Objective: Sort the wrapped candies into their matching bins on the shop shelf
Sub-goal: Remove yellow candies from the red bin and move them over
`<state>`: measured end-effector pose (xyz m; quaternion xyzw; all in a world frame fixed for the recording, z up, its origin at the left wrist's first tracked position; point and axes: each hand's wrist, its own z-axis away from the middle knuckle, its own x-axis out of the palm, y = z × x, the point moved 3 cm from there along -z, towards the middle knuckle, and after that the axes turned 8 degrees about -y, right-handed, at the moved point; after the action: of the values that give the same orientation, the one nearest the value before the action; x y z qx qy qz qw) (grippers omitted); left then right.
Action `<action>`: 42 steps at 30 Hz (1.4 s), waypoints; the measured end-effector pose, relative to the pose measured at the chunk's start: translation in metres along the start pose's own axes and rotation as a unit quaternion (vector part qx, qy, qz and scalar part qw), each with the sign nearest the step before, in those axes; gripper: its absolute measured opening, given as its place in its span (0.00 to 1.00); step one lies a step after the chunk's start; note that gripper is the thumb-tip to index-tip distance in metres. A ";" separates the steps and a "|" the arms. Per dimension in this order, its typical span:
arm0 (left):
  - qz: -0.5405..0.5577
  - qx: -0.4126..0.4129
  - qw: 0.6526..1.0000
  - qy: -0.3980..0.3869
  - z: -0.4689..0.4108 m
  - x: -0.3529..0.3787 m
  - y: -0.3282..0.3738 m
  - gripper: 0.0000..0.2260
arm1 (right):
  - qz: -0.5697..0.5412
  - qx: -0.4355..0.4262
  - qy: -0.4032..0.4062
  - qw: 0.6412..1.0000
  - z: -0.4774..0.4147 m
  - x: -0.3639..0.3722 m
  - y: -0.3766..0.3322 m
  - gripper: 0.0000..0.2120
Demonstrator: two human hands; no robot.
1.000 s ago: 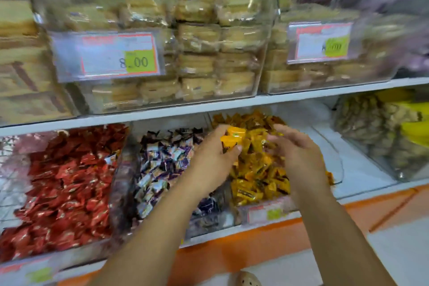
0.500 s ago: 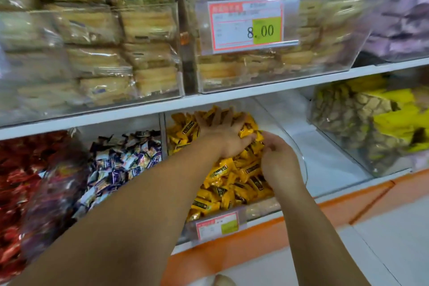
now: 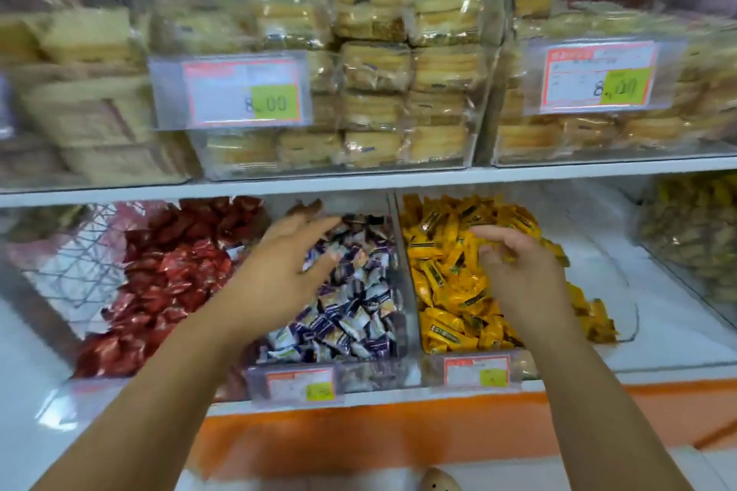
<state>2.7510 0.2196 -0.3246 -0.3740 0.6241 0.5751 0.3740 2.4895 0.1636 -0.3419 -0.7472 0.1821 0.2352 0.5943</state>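
Three clear bins stand side by side on the lower shelf. The left one holds red wrapped candies (image 3: 159, 283), the middle one purple-and-white candies (image 3: 355, 307), the right one yellow candies (image 3: 450, 283). My left hand (image 3: 279, 275) hovers over the purple-and-white bin with its fingers spread and nothing in it. My right hand (image 3: 514, 271) is over the yellow bin, fingers loosely bent down onto the yellow candies; I cannot see whether they pinch one.
Above, clear boxes of wrapped pastries (image 3: 375, 80) carry price tags (image 3: 243, 92) reading 8.00. A bin of greenish-yellow sweets (image 3: 694, 235) stands at the far right, with bare white shelf (image 3: 658, 311) between. The shelf edge (image 3: 399, 434) is orange.
My left hand left the yellow bin and moved left over the purple-and-white bin, fingers now spread. My right hand stayed at the yellow candies. The view swung left.
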 end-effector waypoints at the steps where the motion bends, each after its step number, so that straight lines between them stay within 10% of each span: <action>1: -0.012 -0.033 0.999 0.007 0.015 -0.004 -0.025 0.23 | 0.001 -0.016 -0.024 1.000 0.003 0.012 -0.013 0.12; 15: -0.066 -0.132 0.988 0.037 0.092 0.001 -0.170 0.30 | 0.117 -0.234 -0.282 0.923 0.025 0.212 -0.157 0.17; 29: -0.062 -0.124 0.990 0.001 0.097 -0.011 -0.200 0.37 | 0.520 -0.153 -0.450 0.710 -0.104 0.306 -0.191 0.39; 42: 0.054 -0.114 0.991 0.038 0.090 -0.022 -0.200 0.37 | 0.287 -0.199 -0.443 0.826 -0.105 0.293 -0.180 0.10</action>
<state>2.9436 0.2982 -0.3977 -0.4010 0.5877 0.6474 0.2733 2.8445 0.1049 -0.3445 -0.5792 0.0550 0.7317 0.3551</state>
